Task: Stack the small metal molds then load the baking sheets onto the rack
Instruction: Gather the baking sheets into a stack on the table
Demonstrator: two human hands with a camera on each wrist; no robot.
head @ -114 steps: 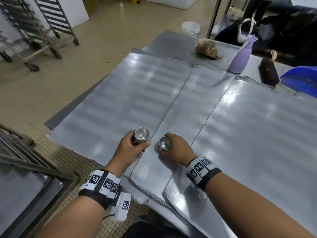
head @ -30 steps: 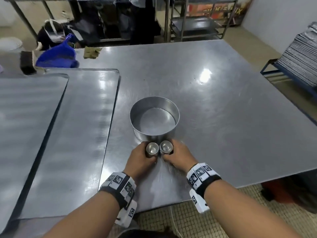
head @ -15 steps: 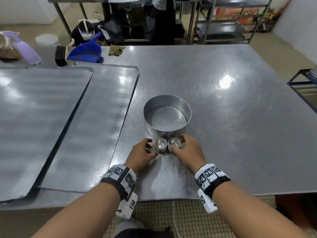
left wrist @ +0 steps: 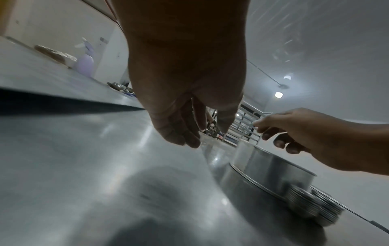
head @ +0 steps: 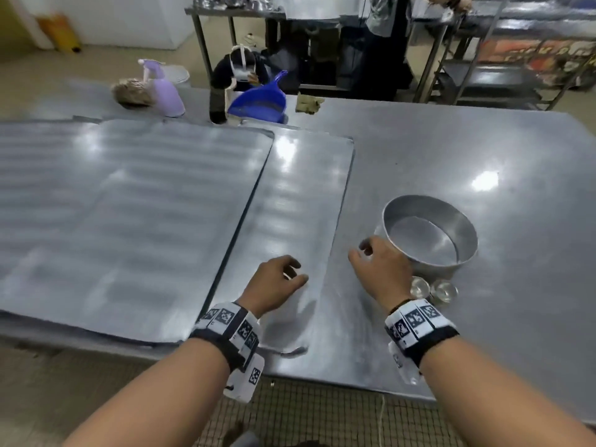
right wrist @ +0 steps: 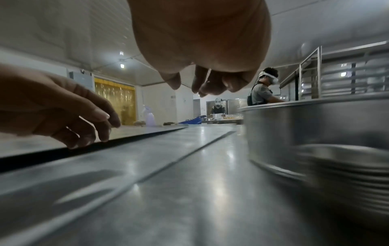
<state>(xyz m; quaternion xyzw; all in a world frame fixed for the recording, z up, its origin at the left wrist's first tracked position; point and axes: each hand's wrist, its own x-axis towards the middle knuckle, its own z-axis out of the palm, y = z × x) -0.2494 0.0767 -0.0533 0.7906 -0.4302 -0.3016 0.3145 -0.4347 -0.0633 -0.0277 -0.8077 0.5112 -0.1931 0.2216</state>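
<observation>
On the left of the steel bench, overlapping baking sheets lie flat, and one narrower sheet shows at their right edge, running from the near rim toward the far side. At the far left of the bench stand a lilac spray bottle and a brown crumpled bag, with a dark brush and a blue dustpan to their right. The left hand hovers over the near end of the narrower sheet, its grip loose and holding nothing, fingers gently bent and spread with the tips pointing down toward the metal; the left wrist view shows them clear of the surface. Just right of it, over bare bench beside the sheet's right edge, the right hand hangs with a slack, empty grip, fingers lightly curled. Its knuckles sit near the left wall of a round metal pan, which stands upright on the bench. Directly on the near side of that pan, two stacks of small metal molds stand side by side, touching or nearly touching each other and just beside the pan's wall; neither hand is on them. In the left wrist view their ridged rims show as tightly nested layers. Beyond the bench, a person wearing a headset crouches on the floor.
</observation>
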